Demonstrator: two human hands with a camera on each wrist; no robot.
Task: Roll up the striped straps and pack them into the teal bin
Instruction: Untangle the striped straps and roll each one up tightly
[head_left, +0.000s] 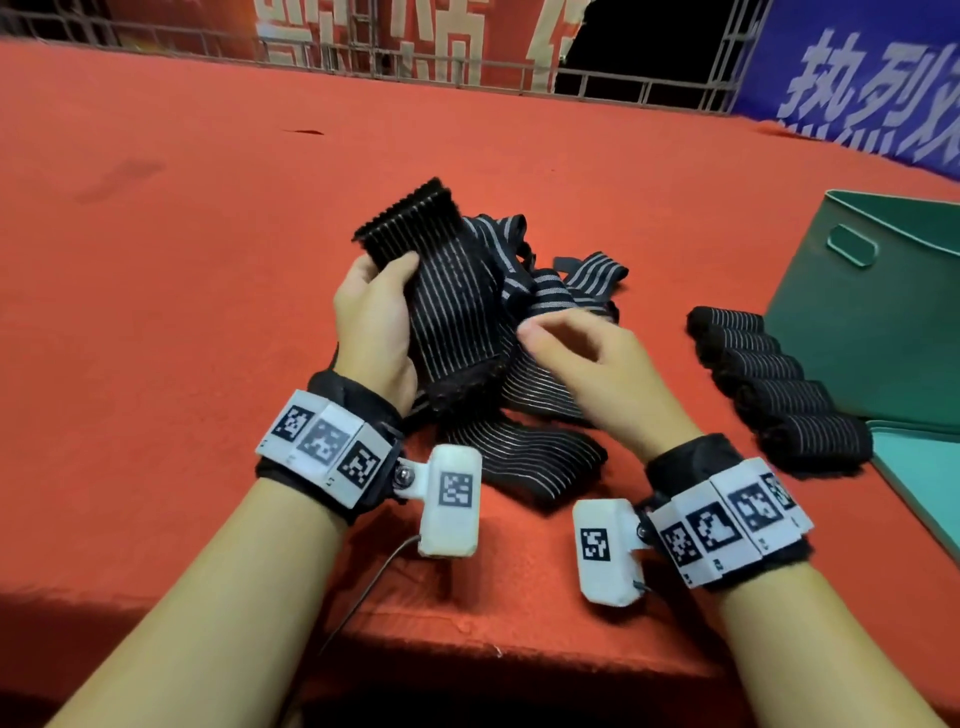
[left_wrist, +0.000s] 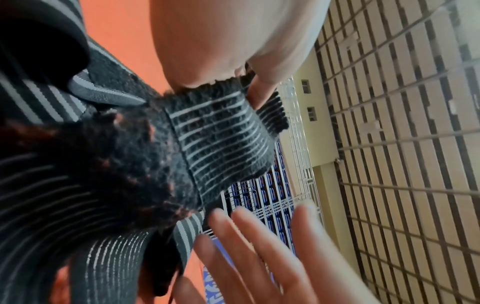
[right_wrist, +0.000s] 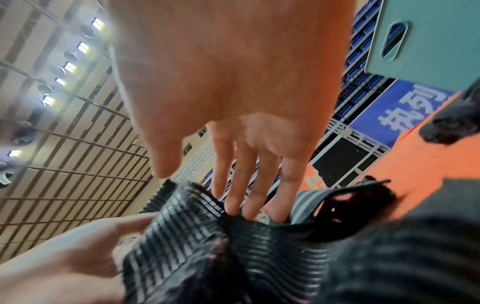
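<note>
My left hand (head_left: 374, 322) pinches a striped strap (head_left: 447, 306) upright between thumb and fingers; my right hand (head_left: 597, 364), fingers straight, touches its edge.

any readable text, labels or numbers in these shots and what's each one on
"热烈": white characters on the blue banner; a third is cut off by the frame edge.
Red banner: large pale characters, cropped at the top, unreadable.
Wrist bands: black-and-white square code markers, no words.
Striped straps, teal bin: no text seen.
</note>
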